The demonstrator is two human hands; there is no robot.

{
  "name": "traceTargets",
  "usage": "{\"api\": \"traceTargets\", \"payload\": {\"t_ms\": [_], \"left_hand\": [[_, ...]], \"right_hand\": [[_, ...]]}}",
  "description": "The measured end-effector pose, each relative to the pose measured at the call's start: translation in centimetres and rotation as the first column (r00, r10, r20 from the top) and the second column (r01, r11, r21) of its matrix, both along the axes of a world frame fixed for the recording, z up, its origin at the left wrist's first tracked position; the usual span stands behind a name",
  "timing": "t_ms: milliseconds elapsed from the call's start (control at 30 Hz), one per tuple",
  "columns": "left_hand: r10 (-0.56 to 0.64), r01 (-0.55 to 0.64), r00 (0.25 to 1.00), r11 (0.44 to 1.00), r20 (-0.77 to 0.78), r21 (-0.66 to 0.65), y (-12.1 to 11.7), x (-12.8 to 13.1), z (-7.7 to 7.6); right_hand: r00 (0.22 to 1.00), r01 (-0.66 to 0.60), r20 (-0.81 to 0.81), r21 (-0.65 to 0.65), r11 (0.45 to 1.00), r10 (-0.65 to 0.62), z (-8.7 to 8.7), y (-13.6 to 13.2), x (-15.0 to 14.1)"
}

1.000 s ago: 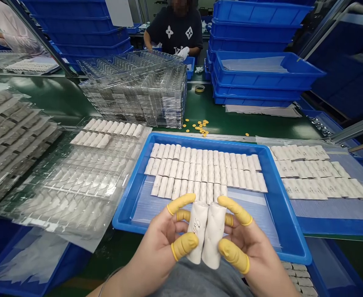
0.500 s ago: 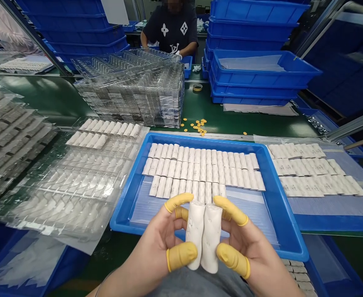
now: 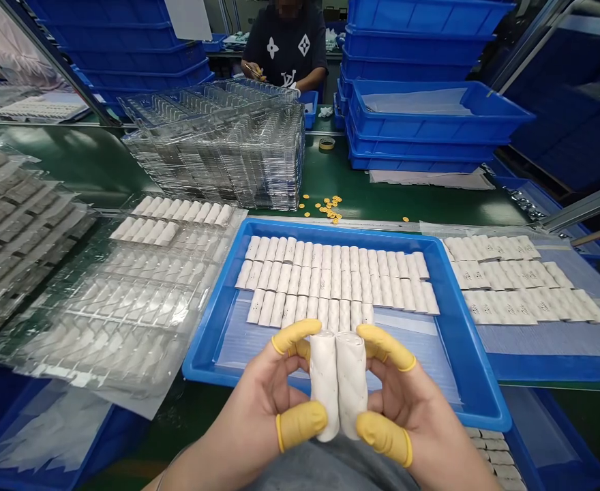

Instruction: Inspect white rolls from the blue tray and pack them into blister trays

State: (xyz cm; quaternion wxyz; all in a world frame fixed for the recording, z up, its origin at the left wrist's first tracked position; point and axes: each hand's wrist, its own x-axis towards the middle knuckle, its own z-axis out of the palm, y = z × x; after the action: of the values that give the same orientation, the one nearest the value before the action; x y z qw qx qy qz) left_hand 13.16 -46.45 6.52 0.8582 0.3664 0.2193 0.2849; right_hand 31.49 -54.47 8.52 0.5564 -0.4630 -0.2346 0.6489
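Observation:
Side by side and upright, two white wrapped cylinders are held in front of me over the near edge of a blue tray. My left hand, with yellow finger cots on thumb and fingers, grips the left white cylinder at its top and lower side. The right white cylinder is pinched the same way by my right hand, which also wears yellow finger cots. The two cylinders touch or nearly touch. Behind them, rows of similar white cylinders lie in the tray on translucent sheeting.
Clear plastic trays with white cylinders lie left. A tall stack of clear trays stands behind, near scattered yellow finger cots and a tape roll. More cylinders lie right. Blue bins rise behind; a co-worker sits opposite.
Both cylinders have turned in my fingers: the dark marks on the left one no longer show, and their lower ends have shifted slightly. The co-worker's hand has risen.

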Motion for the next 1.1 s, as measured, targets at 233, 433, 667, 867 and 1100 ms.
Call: {"api": "traceTargets", "payload": {"t_ms": [233,433,667,867,1100], "left_hand": [[0.022,-0.022,0.999,1.0,-0.026,0.01,0.22,-0.24,0.38],[0.021,-0.02,1.0,1.0,-0.009,0.013,0.4,-0.43,0.86],[0.005,-0.005,1.0,1.0,-0.004,-0.003,0.4,-0.24,0.88],[0.024,-0.024,0.999,1.0,-0.036,0.013,0.43,-0.29,0.67],[0.018,-0.018,1.0,1.0,-0.018,0.02,0.47,-0.48,0.58]], "right_hand": [[0.999,0.031,-0.042,0.038,0.999,-0.029,-0.46,-0.06,0.23],[0.999,0.027,-0.043,0.052,0.998,-0.025,-0.53,-0.23,0.56],[0.999,0.017,-0.036,0.053,0.998,-0.016,-0.32,0.0,0.37],[0.999,-0.029,-0.041,0.086,0.996,0.033,-0.73,-0.17,0.65],[0.998,-0.046,-0.025,0.125,0.991,0.049,-0.42,0.17,0.5]]}}
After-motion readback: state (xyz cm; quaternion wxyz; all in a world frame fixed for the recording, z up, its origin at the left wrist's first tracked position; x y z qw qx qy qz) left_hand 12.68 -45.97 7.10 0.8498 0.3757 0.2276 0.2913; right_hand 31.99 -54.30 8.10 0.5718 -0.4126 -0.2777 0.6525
